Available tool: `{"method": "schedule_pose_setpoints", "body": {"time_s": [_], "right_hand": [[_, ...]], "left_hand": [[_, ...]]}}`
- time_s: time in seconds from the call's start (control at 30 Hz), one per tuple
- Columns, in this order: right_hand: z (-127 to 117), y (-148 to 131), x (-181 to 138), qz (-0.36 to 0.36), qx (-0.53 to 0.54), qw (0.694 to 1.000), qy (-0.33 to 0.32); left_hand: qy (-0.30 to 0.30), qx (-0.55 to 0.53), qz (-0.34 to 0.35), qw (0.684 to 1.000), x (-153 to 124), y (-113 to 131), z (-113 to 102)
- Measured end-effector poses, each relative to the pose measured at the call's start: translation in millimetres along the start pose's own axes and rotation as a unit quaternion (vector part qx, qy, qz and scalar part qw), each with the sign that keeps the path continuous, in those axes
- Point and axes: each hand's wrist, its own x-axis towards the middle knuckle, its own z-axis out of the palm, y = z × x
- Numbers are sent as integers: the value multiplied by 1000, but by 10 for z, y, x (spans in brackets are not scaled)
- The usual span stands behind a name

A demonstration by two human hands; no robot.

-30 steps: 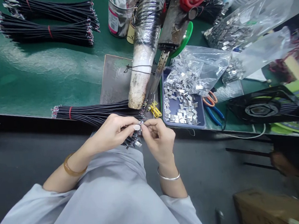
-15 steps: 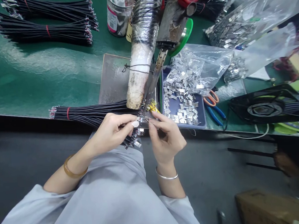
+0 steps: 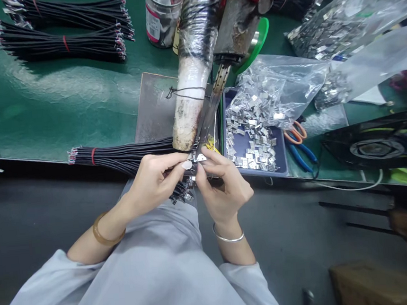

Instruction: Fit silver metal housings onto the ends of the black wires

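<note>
My left hand (image 3: 156, 178) is closed, thumb and forefinger pinching the end of a small connector (image 3: 190, 157), mostly hidden by the fingertips. My right hand (image 3: 223, 181) pinches a small shiny metal shell (image 3: 200, 157) right beside it, and the fingertips of both hands nearly meet. Just above them ends the soldering iron (image 3: 221, 77), slanting down from its stand. To its left hangs a white, scorched-tip duct (image 3: 189, 104). Behind my left hand lies a bundle of black cables (image 3: 128, 152) with a red tie. Metal-ended cables (image 3: 183, 192) hang below the fingers.
A blue tray (image 3: 282, 157) of metal shells stands to the right, a plastic bag (image 3: 286, 83) spilling over it. Beyond are pliers (image 3: 299, 146) and a black fan (image 3: 370, 147). Tied cable bundles (image 3: 61, 41) and a plastic jar (image 3: 162, 23) sit on the green table (image 3: 67, 102).
My right hand's fingertips have moved left, closer to my left hand. The shiny metal shell now shows between them. The view has shifted slightly.
</note>
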Motion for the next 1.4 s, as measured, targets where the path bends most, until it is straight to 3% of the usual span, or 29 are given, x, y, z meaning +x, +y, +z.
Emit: {"method": "schedule_pose_setpoints", "body": {"time_s": [0.5, 0.8, 0.97, 1.13, 1.2, 1.3, 1.37, 1.4], "right_hand": [[-33, 18, -29, 2, 6, 1000, -20], [-34, 30, -107, -35, -8, 999, 11], [-14, 37, -141, -40, -5, 999, 9], [-45, 60, -191, 1, 55, 998, 0], [-105, 141, -270, 6, 87, 995, 47], [-315, 429, -459, 36, 57, 974, 217], [-553, 721, -616, 127, -30, 929, 345], [-689, 883, -698, 203, -84, 900, 377]], "left_hand": [[13, -2, 12, 1000, -64, -13, 47], [10, -65, -100, 993, -25, 57, 83], [32, -79, -129, 988, -10, 69, 133], [14, -29, -87, 996, -32, 27, 89], [5, 7, -33, 999, -48, 11, 41], [23, 47, 18, 998, -76, -9, -38], [51, 49, 53, 996, -126, -39, -89], [70, 51, 60, 994, -172, -68, -117]]}}
